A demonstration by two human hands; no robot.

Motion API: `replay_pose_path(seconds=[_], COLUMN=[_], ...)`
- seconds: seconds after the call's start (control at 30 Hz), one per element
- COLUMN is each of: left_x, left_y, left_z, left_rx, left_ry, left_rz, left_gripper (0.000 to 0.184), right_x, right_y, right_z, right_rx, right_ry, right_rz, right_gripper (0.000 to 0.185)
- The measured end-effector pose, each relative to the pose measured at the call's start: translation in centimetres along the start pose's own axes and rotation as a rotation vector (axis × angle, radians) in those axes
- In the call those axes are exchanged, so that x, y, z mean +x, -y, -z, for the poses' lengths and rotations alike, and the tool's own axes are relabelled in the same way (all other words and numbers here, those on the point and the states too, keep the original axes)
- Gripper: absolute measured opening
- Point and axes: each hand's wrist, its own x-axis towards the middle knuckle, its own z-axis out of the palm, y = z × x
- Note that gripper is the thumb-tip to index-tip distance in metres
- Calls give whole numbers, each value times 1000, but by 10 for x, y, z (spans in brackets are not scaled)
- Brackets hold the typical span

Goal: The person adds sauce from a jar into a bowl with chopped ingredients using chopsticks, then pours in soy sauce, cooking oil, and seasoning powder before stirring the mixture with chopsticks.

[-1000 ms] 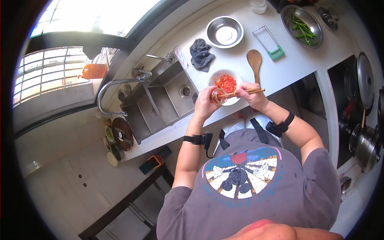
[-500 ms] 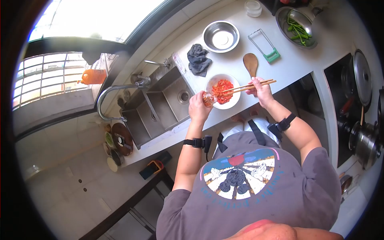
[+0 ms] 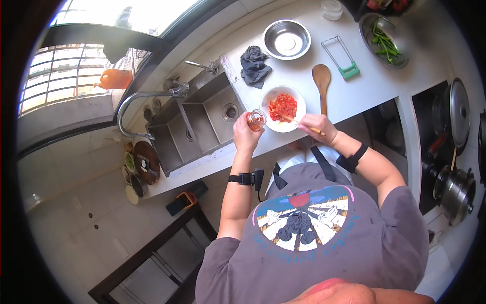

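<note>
My left hand [image 3: 246,136] is closed around a small glass jar [image 3: 256,118], its mouth facing up beside the bowl's left rim, with some red bits inside. In my right hand [image 3: 320,127] is a pair of chopsticks [image 3: 289,119], the tips reaching into the bowl. The white bowl [image 3: 267,99] holds chopped red chili [image 3: 282,107] and stands near the counter's front edge. A wooden spatula [image 3: 322,81] lies just behind my right hand.
A dark cloth [image 3: 255,67], a steel basin [image 3: 274,46] and a green-handled peeler [image 3: 349,70] lie farther back. Green peppers sit in a metal bowl [image 3: 365,31]. Left is the double sink [image 3: 201,117]; right is the stove with a lidded pan [image 3: 459,109] and pot [image 3: 452,195].
The jar has tipped from leaning over the bowl to nearly upright at its left side. My right hand has come lower and closer to the bowl, turning the chopsticks.
</note>
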Motion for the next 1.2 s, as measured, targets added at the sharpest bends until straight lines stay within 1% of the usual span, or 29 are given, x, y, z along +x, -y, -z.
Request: replay_pose_path(seconds=[0.07,0.1,0.2,0.3,0.37,0.43,0.47,0.57,0.67,0.73,0.8,0.83,0.87,0.93,1.0,1.07,1.1,1.2], left_x=[0,-2,-1,0,-1,1,3,3,2,1,2,1,2,2,2,4,6,3], left_y=[1,3,3,-2,-5,2,2,1,2,6,4,4,3,-1,1,4,3,5], left_z=[0,-1,-2,1,2,0,-1,0,0,-2,-1,-1,1,6,4,1,1,4], left_rx=[-17,-18,-73,-83,-64,-107,-153,-163,-143,-152,-164,-160,-155,-139,-122,-213,-213,-194], left_ry=[2,3,3,-3,-103,-59,-18,-21,-44,-44,-53,-53,-54,-79,-94,-52,-55,-59], left_rz=[1,9,-18,3,-88,-52,-20,-14,-25,-19,-18,-16,-12,-33,-66,-16,-18,-51], left_gripper=[70,70,70,69,64,67,70,70,69,69,70,70,70,67,65,65,65,65], right_x=[3,4,8,11,16,28,31,38,33,27,26,23,26,26,29,33,34,42], right_y=[-4,-4,-18,-19,-16,-18,-21,-22,-6,-6,-5,-5,-3,5,-1,-13,-14,-14], right_z=[6,11,9,1,-1,4,1,-8,-5,-14,-16,-12,-2,12,15,4,1,2], right_rx=[-70,-79,-124,-75,-46,16,15,117,71,94,-21,-31,-33,-14,-70,8,2,57], right_ry=[-227,-279,-289,-271,-245,-312,-315,-149,-119,-111,-137,-245,-241,-375,-371,-357,-257,-316], right_rz=[-111,-140,-141,-135,-145,-237,-241,-127,-87,-70,-108,-200,-193,-326,-349,-271,-270,-315], right_gripper=[10,8,7,6,6,8,8,10,10,9,8,10,10,10,8,8,7,7])
